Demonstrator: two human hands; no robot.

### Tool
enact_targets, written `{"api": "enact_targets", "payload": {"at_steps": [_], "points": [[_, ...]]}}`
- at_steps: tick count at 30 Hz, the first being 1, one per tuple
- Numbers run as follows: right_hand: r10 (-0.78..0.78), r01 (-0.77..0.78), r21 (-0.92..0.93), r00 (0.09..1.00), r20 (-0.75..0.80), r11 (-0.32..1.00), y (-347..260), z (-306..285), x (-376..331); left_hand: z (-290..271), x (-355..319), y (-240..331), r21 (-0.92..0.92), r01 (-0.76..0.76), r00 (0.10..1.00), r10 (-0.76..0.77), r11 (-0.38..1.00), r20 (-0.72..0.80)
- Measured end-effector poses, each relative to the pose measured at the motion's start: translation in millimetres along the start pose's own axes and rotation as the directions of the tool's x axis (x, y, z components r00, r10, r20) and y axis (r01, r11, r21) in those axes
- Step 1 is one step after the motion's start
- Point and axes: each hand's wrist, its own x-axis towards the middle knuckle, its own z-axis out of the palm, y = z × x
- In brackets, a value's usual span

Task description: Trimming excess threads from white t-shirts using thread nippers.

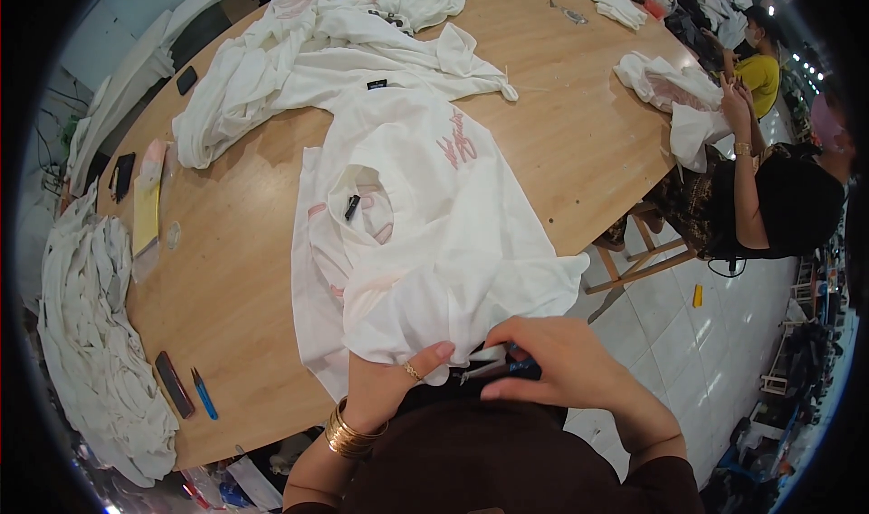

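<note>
A white T-shirt (434, 224) with pink lettering lies spread toward me on the wooden table, its neck opening and dark label showing. My left hand (385, 389), with a ring and gold bangles, is closed on the shirt's near edge; its fingers are partly hidden under the cloth. Just right of it, my right hand (561, 360) curls around small thread snips (521, 362) with a blue and dark handle. Their metal blades point left at the cloth edge between my hands. Whether the blades touch the fabric I cannot tell.
White garments (262, 84) are heaped at the table's far side, more hang over its left edge (100, 333). Blue tweezers (204, 393), a dark red case (174, 384) and a phone (187, 80) lie at left. A seated co-worker (769, 188) handles white cloth at right.
</note>
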Motion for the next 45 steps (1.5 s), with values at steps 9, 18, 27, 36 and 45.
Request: {"api": "enact_targets", "payload": {"at_steps": [9,18,27,36,45], "points": [[-0.176,0.059,-0.413,0.952,-0.252,0.909,1,-1,8,-3,-2,6,0.328,-0.188,0.982,0.173,0.926,0.074],[-0.236,0.080,-0.513,0.940,-0.246,0.855,1,1,11,-6,-4,7,0.383,-0.226,0.974,0.197,0.896,0.114],[-0.218,0.073,-0.538,0.953,-0.211,0.840,-3,-2,10,-4,-5,10,0.395,-0.204,0.978,0.171,0.896,0.118],[-0.246,0.080,-0.552,0.941,-0.234,0.830,-1,0,13,-3,-4,10,0.398,-0.215,0.976,0.182,0.892,0.121],[-0.215,0.061,-0.401,0.910,-0.353,0.914,3,12,13,-2,-2,9,0.397,-0.268,0.963,0.236,0.878,0.128]]}}
